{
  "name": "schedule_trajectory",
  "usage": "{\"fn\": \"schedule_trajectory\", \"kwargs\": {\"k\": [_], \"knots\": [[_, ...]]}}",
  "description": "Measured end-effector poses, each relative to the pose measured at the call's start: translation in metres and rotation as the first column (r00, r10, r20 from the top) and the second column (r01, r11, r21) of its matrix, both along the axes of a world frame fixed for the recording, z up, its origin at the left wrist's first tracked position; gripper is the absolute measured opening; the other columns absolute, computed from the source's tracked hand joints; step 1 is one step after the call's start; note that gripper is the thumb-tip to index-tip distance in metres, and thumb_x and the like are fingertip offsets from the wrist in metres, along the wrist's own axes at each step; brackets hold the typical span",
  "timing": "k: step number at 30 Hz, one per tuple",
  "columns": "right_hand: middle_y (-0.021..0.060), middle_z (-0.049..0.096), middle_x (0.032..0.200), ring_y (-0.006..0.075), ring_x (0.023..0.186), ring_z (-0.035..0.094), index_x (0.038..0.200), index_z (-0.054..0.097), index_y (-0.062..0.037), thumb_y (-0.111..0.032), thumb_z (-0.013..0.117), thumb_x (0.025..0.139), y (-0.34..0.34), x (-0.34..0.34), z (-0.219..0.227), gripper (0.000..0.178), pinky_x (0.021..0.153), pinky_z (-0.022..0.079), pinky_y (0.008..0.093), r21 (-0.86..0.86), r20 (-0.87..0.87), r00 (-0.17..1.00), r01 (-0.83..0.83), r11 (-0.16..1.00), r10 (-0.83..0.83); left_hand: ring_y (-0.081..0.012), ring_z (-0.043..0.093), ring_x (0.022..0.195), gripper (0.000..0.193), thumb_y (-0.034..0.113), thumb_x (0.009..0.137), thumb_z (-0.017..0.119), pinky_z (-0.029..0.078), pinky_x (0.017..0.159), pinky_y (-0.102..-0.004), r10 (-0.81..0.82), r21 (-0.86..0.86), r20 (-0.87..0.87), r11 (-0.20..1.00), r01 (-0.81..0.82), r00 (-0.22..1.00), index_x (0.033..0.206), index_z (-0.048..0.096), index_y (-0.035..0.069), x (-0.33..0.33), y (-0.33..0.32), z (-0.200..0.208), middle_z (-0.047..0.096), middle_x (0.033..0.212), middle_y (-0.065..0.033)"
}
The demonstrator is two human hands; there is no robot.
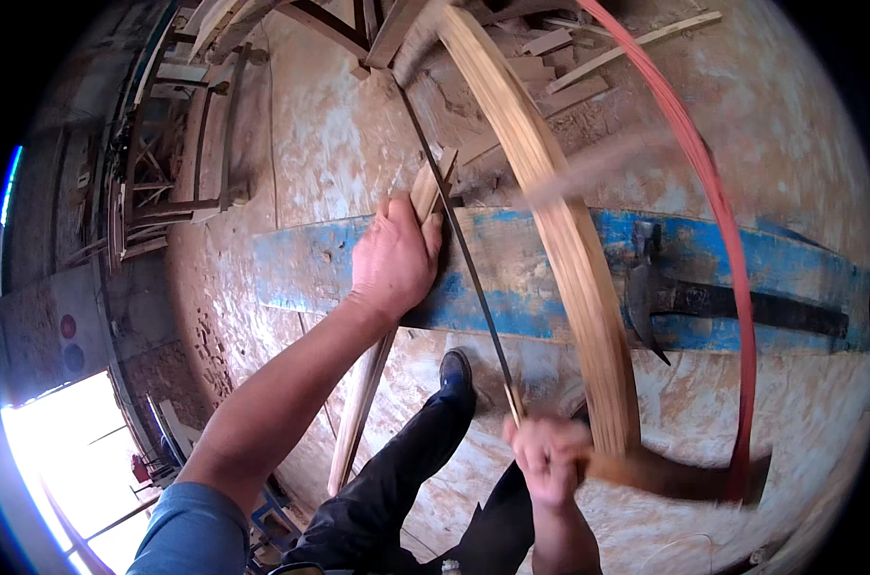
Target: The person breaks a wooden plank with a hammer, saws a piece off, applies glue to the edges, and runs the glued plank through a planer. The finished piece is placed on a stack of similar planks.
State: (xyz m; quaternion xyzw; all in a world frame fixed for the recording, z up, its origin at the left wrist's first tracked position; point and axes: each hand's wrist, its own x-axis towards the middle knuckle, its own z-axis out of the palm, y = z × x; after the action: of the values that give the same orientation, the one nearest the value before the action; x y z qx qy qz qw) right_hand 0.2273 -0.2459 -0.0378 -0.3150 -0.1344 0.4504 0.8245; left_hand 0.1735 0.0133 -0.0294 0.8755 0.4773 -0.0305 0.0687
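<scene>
My right hand [548, 455] is wrapped round the near end of a wooden frame saw [577, 264], by its handle and end piece. The dark, narrow saw blade [478, 278] runs away from that hand and crosses a long wooden strip [363, 412] near its far end. A red cord [732, 249] spans the saw's right side; the saw's end pieces are blurred. My left hand [394, 251] grips the strip just left of the blade, pressing it onto a worn blue-painted plank bench [305, 264]. The cut itself is too small to make out.
A dark claw hammer [742, 307] lies on the bench right of the saw. Wood offcuts [574, 96] are scattered on the floor beyond. Wooden frames [200, 153] stand at far left. My shoe [457, 372] is just near the bench's front edge.
</scene>
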Motion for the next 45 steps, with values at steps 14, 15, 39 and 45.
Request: {"fn": "schedule_trajectory", "kwargs": {"k": [14,15,39,45], "knots": [[-0.0024,0.039,0.054,0.0129,0.048,0.036,0.083,0.046,-0.0115,-0.027,0.048,0.097,-0.009,-0.003,-0.012,0.021,0.057,0.036,0.0346,0.070,-0.034,0.999,0.009,0.998,-0.006,-0.0448,0.058,0.088,0.038,0.032,0.092,0.050,0.049,0.075,-0.0501,0.041,-0.054,-0.025,0.998,-0.042,0.999,0.107,0.044,-0.002,0.001,-0.002,0.001,0.054,0.103,-0.0273],[-0.0023,0.039,0.054,0.0129,0.047,0.036,0.082,0.046,-0.0108,-0.027,0.048,0.097,-0.011,-0.005,-0.013,0.022,0.057,0.036,0.0348,0.067,-0.075,0.997,0.032,0.997,-0.027,-0.0449,0.058,0.088,0.038,0.032,0.092,0.050,0.049,0.074,-0.0501,0.052,-0.055,-0.036,0.997,-0.054,0.998,0.107,0.044,-0.002,0.002,-0.002,0.003,0.054,0.103,-0.0274],[-0.0012,0.046,0.059,0.0138,0.051,0.044,0.086,0.043,-0.0120,-0.031,0.060,0.090,0.009,0.023,0.004,0.025,0.057,0.037,0.0328,0.049,0.095,0.987,0.122,0.991,-0.126,-0.0443,0.060,0.085,0.038,0.035,0.090,0.052,0.049,0.072,-0.0510,0.021,-0.044,0.048,0.999,-0.019,0.999,0.101,0.046,0.000,-0.001,0.005,0.001,0.056,0.098,-0.0268],[0.0010,0.043,0.054,0.0114,0.046,0.038,0.070,0.042,-0.0075,-0.016,0.056,0.090,0.025,0.058,0.072,0.026,0.048,0.031,0.0295,-0.329,0.211,0.974,0.145,0.933,-0.077,-0.0413,0.061,0.084,0.042,0.040,0.088,0.055,0.050,0.071,-0.0494,0.065,-0.135,0.074,0.989,-0.055,0.995,0.102,0.047,0.000,-0.004,0.006,0.007,0.057,0.097,-0.0231]]}}
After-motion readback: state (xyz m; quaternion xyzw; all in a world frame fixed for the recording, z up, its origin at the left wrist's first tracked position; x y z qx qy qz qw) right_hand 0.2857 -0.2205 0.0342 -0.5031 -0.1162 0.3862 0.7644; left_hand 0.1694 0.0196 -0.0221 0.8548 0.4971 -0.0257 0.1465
